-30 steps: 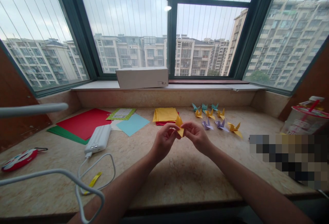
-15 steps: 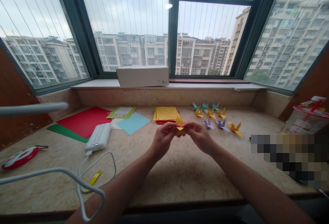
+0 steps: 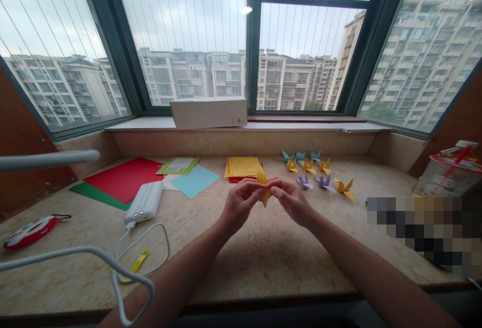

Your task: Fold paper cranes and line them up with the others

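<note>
Between my two hands, above the counter, is a folded yellow origami paper with pointed parts sticking up and down. My left hand pinches it from the left, and my right hand has thumb and fingers closed on its right side. Fingers cover its middle. Just behind my hands lies a stack of folded yellow paper on top of red paper. To the right of them stand rows of paper cranes: teal ones, yellow ones and purple ones, with a larger yellow crane at the end.
At left lie red sheets, a green sheet, a light blue sheet and a white power bank with a looped cable. A red-and-white case is farther left. A white box sits on the sill; a plastic container stands right.
The yellow origami paper has turned between my fingers, so a long point now hangs below them and more of it shows above. Both hands stay in nearly the same place.
</note>
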A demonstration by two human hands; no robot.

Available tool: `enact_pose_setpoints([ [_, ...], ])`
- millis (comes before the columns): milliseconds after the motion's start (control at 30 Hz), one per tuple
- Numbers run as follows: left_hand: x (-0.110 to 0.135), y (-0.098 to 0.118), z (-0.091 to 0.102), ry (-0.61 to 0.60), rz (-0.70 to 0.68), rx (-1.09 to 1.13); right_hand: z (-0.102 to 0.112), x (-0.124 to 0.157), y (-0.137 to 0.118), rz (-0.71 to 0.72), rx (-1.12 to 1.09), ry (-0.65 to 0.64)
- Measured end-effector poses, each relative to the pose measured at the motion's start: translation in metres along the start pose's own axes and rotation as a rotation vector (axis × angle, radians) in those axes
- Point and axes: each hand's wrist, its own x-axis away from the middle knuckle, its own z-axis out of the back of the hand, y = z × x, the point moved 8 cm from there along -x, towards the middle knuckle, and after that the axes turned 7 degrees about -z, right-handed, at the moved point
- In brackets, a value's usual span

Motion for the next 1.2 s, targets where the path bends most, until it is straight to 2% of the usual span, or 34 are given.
enact_pose_setpoints([
  [200, 0.001, -0.013, -0.001, 0.054, 0.076, 0.208, 0.002, 0.000, -0.003, -0.011, -0.037, 0.104],
  [333, 0.003, -0.017, -0.002, 0.062, 0.146, 0.243, 0.003, 0.001, -0.005, 0.012, 0.005, 0.130],
  [467, 0.003, -0.022, -0.003, 0.015, 0.194, 0.196, 0.004, 0.001, -0.004, 0.040, 0.053, 0.127],
  [700, -0.001, -0.021, 0.005, 0.047, 0.141, 0.097, 0.005, -0.002, 0.005, -0.013, 0.159, 0.111],
  [867, -0.001, -0.013, 0.002, 0.015, 0.105, 0.051, 0.010, 0.001, -0.005, 0.021, 0.228, 0.215],
  [1033, 0.000, -0.010, -0.002, -0.090, 0.075, -0.037, 0.011, 0.002, -0.009, 0.059, 0.228, 0.229],
  [1200, 0.003, -0.011, 0.002, -0.082, 0.052, -0.186, 0.011, 0.003, -0.011, 0.089, 0.247, 0.215],
])
